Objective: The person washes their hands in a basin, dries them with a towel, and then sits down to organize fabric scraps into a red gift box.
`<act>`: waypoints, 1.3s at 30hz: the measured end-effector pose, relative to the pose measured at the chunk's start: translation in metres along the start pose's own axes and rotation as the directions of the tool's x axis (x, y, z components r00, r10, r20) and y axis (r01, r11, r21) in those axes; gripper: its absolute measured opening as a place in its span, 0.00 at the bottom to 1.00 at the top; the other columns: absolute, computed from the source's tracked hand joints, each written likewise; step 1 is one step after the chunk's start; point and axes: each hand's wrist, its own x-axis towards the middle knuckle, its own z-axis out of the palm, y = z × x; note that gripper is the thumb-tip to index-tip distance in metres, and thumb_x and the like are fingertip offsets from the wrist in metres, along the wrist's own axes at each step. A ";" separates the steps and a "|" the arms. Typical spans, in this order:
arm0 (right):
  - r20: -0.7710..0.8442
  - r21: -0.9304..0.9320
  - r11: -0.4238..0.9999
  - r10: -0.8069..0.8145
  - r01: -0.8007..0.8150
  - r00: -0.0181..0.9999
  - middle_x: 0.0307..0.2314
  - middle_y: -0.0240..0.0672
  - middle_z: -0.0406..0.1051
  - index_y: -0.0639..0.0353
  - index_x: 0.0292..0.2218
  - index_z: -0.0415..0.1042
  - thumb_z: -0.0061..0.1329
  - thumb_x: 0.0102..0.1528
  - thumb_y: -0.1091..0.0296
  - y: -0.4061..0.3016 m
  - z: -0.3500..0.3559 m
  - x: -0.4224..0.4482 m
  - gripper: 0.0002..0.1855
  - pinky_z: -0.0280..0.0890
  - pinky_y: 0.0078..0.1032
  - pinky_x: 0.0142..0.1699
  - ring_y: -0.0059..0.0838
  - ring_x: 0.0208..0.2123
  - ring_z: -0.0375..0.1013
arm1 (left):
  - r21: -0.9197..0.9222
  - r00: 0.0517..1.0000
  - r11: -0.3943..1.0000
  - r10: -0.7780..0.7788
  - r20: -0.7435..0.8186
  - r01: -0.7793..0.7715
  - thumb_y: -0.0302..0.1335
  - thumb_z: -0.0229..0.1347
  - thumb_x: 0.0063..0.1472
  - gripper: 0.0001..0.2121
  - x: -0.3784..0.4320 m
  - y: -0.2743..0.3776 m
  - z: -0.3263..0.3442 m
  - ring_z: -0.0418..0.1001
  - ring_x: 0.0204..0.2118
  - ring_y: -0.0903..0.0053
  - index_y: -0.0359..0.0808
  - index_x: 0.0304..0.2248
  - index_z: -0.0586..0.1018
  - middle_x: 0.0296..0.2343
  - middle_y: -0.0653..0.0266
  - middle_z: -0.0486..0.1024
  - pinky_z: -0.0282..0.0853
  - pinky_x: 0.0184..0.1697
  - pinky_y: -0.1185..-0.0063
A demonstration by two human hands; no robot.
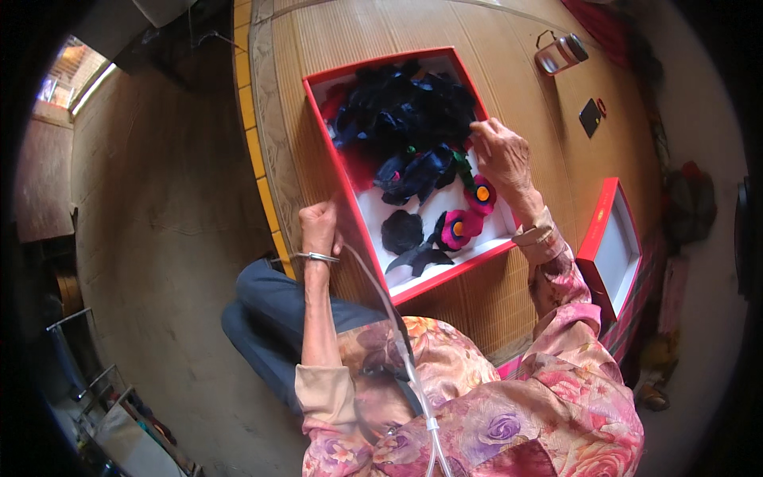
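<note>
A red box with a white inside (366, 235) lies before me on a ribbed mat. Dark fabric pieces (405, 101) are heaped in its far half. Nearer me in the box are two pink fabric flowers with orange centres (458, 229), a green strip (462, 167) and a round black piece (402, 231). My right hand (503, 156) is at the box's right rim, fingers bent inward beside the dark heap; what its fingertips grip is hidden. Beside the box's left wall, my left hand (319, 228) is closed in a fist, with nothing visible in it.
A red box part with a pale inside (614, 250) stands to the right. Farther off are a clear jar with a dark lid (560, 55) and a phone-like black object (590, 117). Yellow edging (255, 152) borders the mat platform. A transparent cord (411, 369) hangs before my chest.
</note>
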 end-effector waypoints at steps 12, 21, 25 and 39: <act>-0.206 0.144 0.988 -0.024 0.054 0.978 0.25 0.41 0.69 0.58 0.30 0.70 0.46 0.43 0.73 -0.010 -0.014 0.026 0.08 0.66 0.35 0.33 0.43 0.29 0.71 | 0.006 0.997 0.997 0.079 -0.016 -0.079 0.36 0.51 0.60 0.20 -0.008 -0.009 -0.004 0.60 0.03 0.82 0.35 0.13 0.69 0.05 0.69 0.62 0.48 0.05 0.83; 0.405 0.289 0.934 -0.316 0.208 0.858 0.14 0.40 0.64 0.61 0.20 0.67 0.51 0.44 0.67 -0.006 -0.057 -0.026 0.09 0.63 0.33 0.26 0.41 0.19 0.67 | 0.032 0.998 0.998 0.059 -0.038 -0.058 0.37 0.51 0.60 0.20 -0.007 -0.008 -0.006 0.59 0.03 0.83 0.34 0.14 0.71 0.06 0.68 0.64 0.47 0.04 0.83; 0.583 0.395 0.910 -0.144 -0.124 0.799 0.12 0.38 0.62 0.61 0.19 0.67 0.51 0.50 0.59 -0.007 -0.078 -0.004 0.16 0.60 0.31 0.23 0.33 0.15 0.64 | 0.038 0.999 0.999 0.031 -0.030 -0.030 0.36 0.51 0.60 0.21 -0.007 -0.006 -0.004 0.59 0.03 0.82 0.34 0.13 0.70 0.05 0.68 0.61 0.47 0.05 0.82; -0.029 0.400 0.851 -0.358 0.339 0.933 0.23 0.38 0.68 0.61 0.29 0.69 0.47 0.42 0.76 -0.079 -0.003 0.031 0.08 0.66 0.31 0.32 0.39 0.28 0.71 | -0.025 0.999 0.999 0.037 0.000 -0.037 0.34 0.50 0.61 0.20 -0.006 -0.008 -0.007 0.56 0.03 0.84 0.34 0.13 0.69 0.06 0.70 0.61 0.44 0.05 0.82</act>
